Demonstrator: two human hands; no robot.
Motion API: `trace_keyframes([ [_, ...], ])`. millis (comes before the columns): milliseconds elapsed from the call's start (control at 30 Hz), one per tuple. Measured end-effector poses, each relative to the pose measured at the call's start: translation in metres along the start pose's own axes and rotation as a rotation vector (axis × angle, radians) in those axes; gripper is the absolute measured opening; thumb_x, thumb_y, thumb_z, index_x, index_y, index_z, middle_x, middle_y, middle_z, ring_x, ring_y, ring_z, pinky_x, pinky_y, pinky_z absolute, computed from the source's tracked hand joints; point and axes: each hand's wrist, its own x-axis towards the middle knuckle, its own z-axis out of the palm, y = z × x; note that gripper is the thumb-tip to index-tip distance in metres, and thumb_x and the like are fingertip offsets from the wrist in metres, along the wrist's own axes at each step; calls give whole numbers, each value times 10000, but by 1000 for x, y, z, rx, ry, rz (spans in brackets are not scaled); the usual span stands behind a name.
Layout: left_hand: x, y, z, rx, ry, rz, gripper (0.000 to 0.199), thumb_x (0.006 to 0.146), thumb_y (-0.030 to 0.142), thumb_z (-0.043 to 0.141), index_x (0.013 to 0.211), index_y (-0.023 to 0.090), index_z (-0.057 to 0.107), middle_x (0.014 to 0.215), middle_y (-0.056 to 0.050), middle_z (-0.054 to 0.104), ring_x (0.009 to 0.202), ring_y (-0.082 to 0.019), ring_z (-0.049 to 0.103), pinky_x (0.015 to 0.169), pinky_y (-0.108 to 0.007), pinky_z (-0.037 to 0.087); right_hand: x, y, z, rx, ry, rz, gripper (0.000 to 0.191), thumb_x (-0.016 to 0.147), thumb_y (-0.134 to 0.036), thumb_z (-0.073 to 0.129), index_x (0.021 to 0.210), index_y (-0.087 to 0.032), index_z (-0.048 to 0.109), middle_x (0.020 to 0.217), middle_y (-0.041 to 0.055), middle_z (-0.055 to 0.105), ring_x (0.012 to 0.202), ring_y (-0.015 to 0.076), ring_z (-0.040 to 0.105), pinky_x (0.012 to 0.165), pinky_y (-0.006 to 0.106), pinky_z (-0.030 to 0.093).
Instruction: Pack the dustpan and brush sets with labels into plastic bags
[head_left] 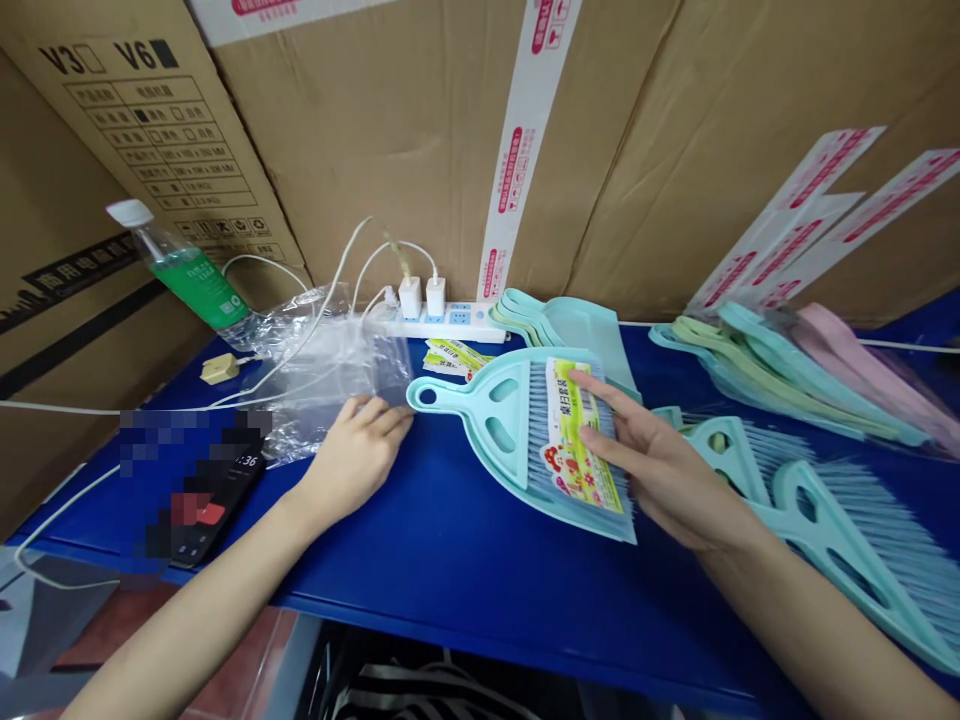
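My right hand (667,470) grips a pale turquoise dustpan (439,398) with a small brush (536,430) nested in it. Its fingers lie over a yellow-and-white printed card (574,435) wrapped around the bristles. The dustpan's looped handle points left, towards my left hand. My left hand (364,450) rests on the blue table with curled fingers, at the right edge of a crumpled clear plastic bag (322,370). Its fingertips are hidden, so I cannot see what they hold, if anything.
Loose brushes (825,540) lie at right, below bagged dustpans (780,370). Stacked dustpans (581,325) and printed cards (454,357) lie behind. A power strip (457,322) with cables stands against cardboard boxes (420,130). A green-labelled bottle (195,280) and a phone (217,500) are at left.
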Motion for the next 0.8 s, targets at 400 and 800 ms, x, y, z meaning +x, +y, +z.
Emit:
trace_keyframes([
  [400, -3, 30, -19, -472, -5, 227, 302, 1014, 255, 381, 1187, 180, 618, 1138, -56, 705, 875, -184, 584, 773, -321, 420, 3, 3, -4, -27, 58, -45, 802, 688, -532, 763, 1394, -311, 453, 1471, 71, 476, 1234, 288, 549, 946, 431, 544],
  [800, 6, 20, -34, -377, 54, 17, 373, 1000, 257, 313, 761, 167, 585, 652, -26, 624, 582, -159, 571, 560, -287, 427, -3, -9, -4, -91, 180, -137, 831, 600, -568, 802, 1313, -308, 463, 1372, 56, 569, 1228, 292, 555, 926, 417, 567],
])
